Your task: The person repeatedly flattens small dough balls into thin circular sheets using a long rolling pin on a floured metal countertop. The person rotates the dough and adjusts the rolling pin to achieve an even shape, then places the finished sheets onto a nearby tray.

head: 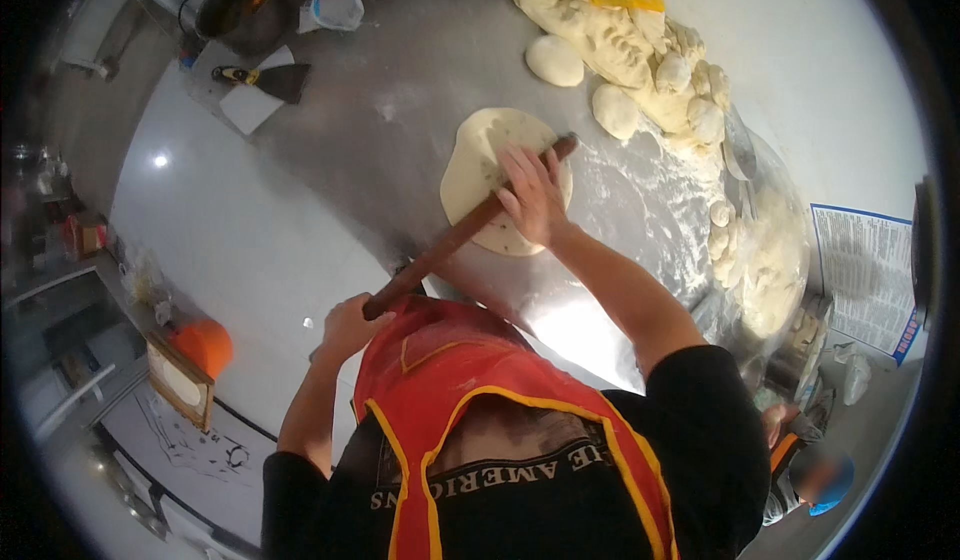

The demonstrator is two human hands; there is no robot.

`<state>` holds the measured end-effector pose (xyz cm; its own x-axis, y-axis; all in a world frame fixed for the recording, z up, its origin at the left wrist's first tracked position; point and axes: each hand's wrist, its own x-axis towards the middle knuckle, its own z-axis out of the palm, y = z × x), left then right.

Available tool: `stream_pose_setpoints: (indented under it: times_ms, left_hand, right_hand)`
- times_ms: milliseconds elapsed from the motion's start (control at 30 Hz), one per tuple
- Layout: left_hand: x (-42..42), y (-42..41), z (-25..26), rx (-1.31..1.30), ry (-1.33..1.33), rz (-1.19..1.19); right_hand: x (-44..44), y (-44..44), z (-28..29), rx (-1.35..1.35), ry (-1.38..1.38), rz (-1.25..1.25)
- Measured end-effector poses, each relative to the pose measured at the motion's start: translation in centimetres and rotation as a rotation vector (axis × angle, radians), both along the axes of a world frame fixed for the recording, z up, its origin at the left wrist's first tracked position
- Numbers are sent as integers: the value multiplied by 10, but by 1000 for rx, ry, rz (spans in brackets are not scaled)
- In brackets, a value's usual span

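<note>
A flattened round of dough (474, 162) with small dark green flecks lies on the metal work table (360, 132). Across it, at a slant, runs a long wooden rolling pin (450, 239). My left hand (347, 327) grips the pin's near end, beside my red apron, off the dough. Over the dough, my right hand (534, 194) rests on the pin close to its far end, palm down with the fingers extended; whether they wrap the pin is hard to see. Two balls of dough (554, 60) sit behind the round, next to a large dough mass (607, 42).
Loose flour (637, 192) covers the table's right side, by a clear plastic bag (776, 260). A scraper with a wide dark blade (283, 82) lies at the back left, near a dark pot (244, 12). Another person (802, 470) is at the lower right. An orange container (204, 346) stands lower left.
</note>
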<state>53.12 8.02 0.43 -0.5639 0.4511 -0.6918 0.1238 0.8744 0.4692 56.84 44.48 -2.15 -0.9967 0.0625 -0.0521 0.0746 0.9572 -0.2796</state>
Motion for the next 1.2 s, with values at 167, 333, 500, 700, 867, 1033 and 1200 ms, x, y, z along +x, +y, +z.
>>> stream_pose_setpoints:
  times_ms: [167, 333, 500, 700, 867, 1033, 1200]
  left_hand:
    - [-69, -11, 0, -40, 72, 58]
    - [-73, -19, -18, 67, -39, -16]
    - [-62, 0, -20, 132, 122, -343]
    - [-156, 92, 8, 394, 491, -894]
    - [-136, 193, 6, 820, 606, -1011]
    - [-77, 278, -40, 799, 626, -924]
    - [-45, 389, -35, 801, 758, -997]
  right_hand:
    - [-169, -26, -6, 2, 213, -38]
    - [-119, -23, 8, 22, 58, 20]
    - [51, 7, 25, 110, -7, -3]
    - [171, -27, 22, 123, -31, -508]
    - [255, -136, 13, -179, -17, -860]
    - [258, -165, 13, -155, 47, -1000]
    - [264, -141, 19, -178, 68, -1080]
